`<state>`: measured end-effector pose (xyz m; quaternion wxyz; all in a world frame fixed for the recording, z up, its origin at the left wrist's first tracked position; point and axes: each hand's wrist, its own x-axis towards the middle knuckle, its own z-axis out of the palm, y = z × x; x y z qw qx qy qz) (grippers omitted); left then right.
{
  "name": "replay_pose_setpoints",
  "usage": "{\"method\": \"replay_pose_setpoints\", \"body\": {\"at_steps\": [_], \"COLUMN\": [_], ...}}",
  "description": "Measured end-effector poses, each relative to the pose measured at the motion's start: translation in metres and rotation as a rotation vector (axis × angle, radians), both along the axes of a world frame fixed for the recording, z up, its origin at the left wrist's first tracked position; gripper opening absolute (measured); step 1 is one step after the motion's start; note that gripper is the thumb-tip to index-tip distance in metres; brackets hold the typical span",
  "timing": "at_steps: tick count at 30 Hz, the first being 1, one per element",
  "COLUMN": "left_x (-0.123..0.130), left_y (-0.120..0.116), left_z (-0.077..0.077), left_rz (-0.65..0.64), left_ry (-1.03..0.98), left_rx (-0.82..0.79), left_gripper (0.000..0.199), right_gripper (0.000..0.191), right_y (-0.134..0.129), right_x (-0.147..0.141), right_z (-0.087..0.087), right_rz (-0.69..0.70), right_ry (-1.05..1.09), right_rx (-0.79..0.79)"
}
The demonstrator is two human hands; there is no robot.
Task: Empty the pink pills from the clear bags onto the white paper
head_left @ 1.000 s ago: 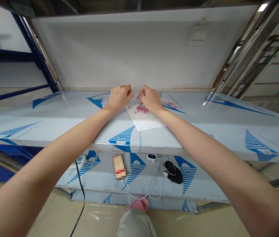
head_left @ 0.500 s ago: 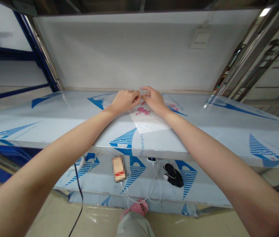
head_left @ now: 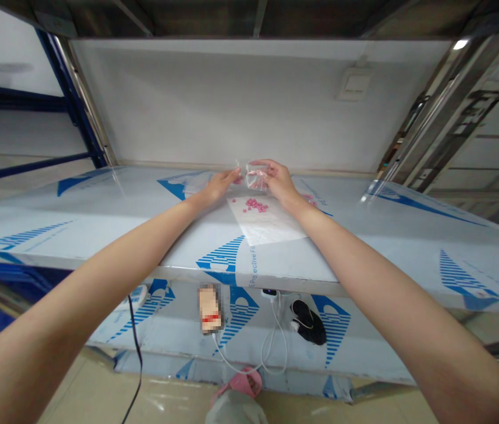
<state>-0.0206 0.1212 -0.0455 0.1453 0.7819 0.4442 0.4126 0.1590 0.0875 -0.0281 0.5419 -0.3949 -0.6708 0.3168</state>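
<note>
My right hand (head_left: 279, 179) is closed around a small clear plastic container (head_left: 255, 176), its fingers behind and beside it. Whether this is a stiff cup or a bag is hard to tell. Just left of it, the fingers of my left hand (head_left: 221, 184) are pinched together, with a thin clear sliver (head_left: 237, 164) showing above the fingertips; what they grip is unclear. Below both hands, a loose cluster of small pink beads or pellets (head_left: 257, 205) lies on a thin whitish sheet or bag (head_left: 271, 229).
More pink pieces (head_left: 309, 199) lie beyond my right wrist. The worktop (head_left: 112, 218) wears printed protective film. On the lower shelf are a phone-like item with a blurred screen (head_left: 210, 309), a white cable (head_left: 274, 341), a small device (head_left: 269, 292) and a black item (head_left: 309, 323).
My hands have moved apart, the left going slightly left. The clear container in my right hand now shows plainly. A pink piece shows near the sheet's left corner.
</note>
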Motion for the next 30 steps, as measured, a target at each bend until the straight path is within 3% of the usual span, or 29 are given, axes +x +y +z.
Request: {"method": "replay_pose_setpoints", "body": {"at_steps": [2, 4, 8, 13, 19, 30], "left_x": [0.0, -0.001, -0.008, -0.017, -0.021, -0.021], "left_y": [0.003, 0.004, 0.007, 0.008, 0.006, 0.005], "left_z": [0.001, 0.004, 0.008, 0.01, 0.011, 0.011], "left_rz": [-0.146, -0.194, -0.153, -0.125, -0.079, -0.137], "left_ry": [-0.133, -0.229, -0.289, -0.316, -0.295, -0.285], "left_rx": [-0.055, -0.099, -0.137, -0.146, -0.159, -0.181], "left_gripper": [0.038, 0.029, 0.018, 0.014, 0.018, 0.03], "right_gripper": [0.03, 0.029, 0.033, 0.046, 0.011, 0.007], "right_y": [0.0, 0.001, 0.005, 0.013, 0.024, 0.01], "right_x": [0.002, 0.005, 0.01, 0.019, 0.029, 0.027], "right_z": [0.001, 0.0, -0.005, -0.012, -0.016, -0.014], "right_rz": [-0.003, -0.016, -0.018, -0.039, -0.085, -0.025], "right_ry": [0.034, 0.048, 0.007, -0.126, -0.322, -0.214], "right_rx": [-0.025, -0.052, -0.109, -0.02, -0.019, -0.285]}}
